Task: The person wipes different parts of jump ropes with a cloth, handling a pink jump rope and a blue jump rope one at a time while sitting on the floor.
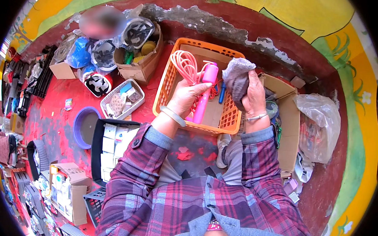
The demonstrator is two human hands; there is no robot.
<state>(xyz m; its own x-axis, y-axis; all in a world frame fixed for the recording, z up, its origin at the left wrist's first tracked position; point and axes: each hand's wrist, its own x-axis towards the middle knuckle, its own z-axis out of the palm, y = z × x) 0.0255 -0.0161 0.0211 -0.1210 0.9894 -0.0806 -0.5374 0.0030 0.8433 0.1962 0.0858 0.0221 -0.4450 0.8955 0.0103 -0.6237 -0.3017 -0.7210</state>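
At the near left, an open brown carton (79, 205) holds white packages. Farther off and a little to the right, a purple basin (77, 130) sits on the red floor beside a black box (97, 144) filled with small white boxes. Beyond that box is a white basket (133, 107) with mixed small things in it, and at the far side a cardboard box (140, 72) carries bagged goods.

The left hand (184, 97) grips a pink rod-shaped tool (202, 102) along with its coiled pink cord (185, 64), the loops standing up past the fingers. The tool is held tilted over an orange basket (163, 88), its thicker end pointing away from the person. Inside the basket, to the right of the tool, lies a blue stick-like thing (222, 92).

The right hand (254, 95) is closed on a bunched grey-brown cloth (237, 77), just right of the tool and apart from it, at the basket's right side. Farther right stands an open carton (290, 130), with a clear plastic bag (319, 124) of reddish contents beside it, near the dark red wall (323, 74).
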